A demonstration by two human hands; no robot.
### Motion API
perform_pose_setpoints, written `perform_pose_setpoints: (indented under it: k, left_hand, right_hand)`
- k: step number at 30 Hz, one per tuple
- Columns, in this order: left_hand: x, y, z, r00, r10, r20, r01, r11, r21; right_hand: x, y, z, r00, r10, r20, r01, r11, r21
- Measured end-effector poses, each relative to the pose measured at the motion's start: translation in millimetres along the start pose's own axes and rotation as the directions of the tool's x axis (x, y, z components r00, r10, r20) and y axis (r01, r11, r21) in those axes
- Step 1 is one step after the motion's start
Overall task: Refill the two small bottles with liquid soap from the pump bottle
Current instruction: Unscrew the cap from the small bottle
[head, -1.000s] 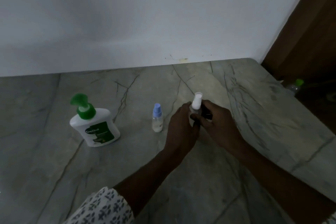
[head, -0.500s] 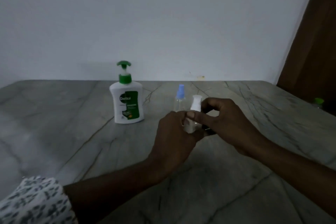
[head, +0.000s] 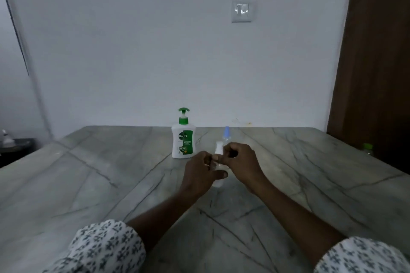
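Here, the left hand (head: 199, 174) is gripping the white-capped bottle (head: 218, 149) upright, just right of the pump bottle (head: 182, 139). The right hand (head: 240, 159) is pinching its neck.

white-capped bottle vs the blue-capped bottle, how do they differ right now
Cap colour: the white-capped bottle has a white top, the blue-capped bottle a pale blue one.
Handling: the left hand and right hand both hold the white-capped bottle; the blue-capped bottle stands unheld.
Position: the blue-capped bottle stands farther back than the white-capped bottle.
Both are small, upright and capped.
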State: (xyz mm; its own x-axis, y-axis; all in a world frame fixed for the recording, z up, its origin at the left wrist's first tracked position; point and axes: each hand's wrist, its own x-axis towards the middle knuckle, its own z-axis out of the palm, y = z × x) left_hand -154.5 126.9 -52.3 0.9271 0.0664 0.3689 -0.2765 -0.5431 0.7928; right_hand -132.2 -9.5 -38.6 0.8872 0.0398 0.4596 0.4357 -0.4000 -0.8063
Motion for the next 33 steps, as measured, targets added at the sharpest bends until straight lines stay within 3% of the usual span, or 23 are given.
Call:
perform_pose_setpoints:
  k: [7,14,19,23,27,30,33]
  left_hand:
    - [5.9,-14.6,-1.1,0.999,0.006,0.043,-0.004,0.999,-0.031]
    - [9.3,-20.2,-1.1,0.998,0.014,0.056,-0.011,0.999,-0.045]
    - [11.1,-22.8,-0.2,0.998,0.027,0.061,-0.025,0.999,-0.039]
    - [12.5,-25.0,-0.4,0.997,0.051,0.059,-0.048,0.997,-0.055]
    - [13.6,-26.8,1.0,0.997,0.035,0.062,-0.031,0.997,-0.069]
    - [12.9,-28.0,2.1,0.997,0.045,0.058,-0.041,0.996,-0.074]
    - [12.2,-27.6,1.7,0.996,0.074,0.04,-0.072,0.995,-0.069]
  right_hand:
    - [-0.6,9.9,-4.1,0.983,-0.066,0.169,0.047,0.992,0.114]
    - [0.9,18.6,7.4,0.998,-0.013,0.056,0.003,0.985,0.172]
    - [-0.2,21.8,9.3,0.993,0.037,0.114,-0.075,0.932,0.354]
    - [-3.4,17.3,20.5,0.996,0.076,-0.041,-0.067,0.981,0.182]
    - [-1.0,17.4,18.7,1.0,0.018,-0.012,-0.015,0.988,0.151]
    - [-5.8,16.8,21.1,0.998,0.058,0.038,-0.065,0.974,0.219]
    - [-7.7,17.6,26.2,0.997,0.065,-0.051,-0.059,0.992,0.109]
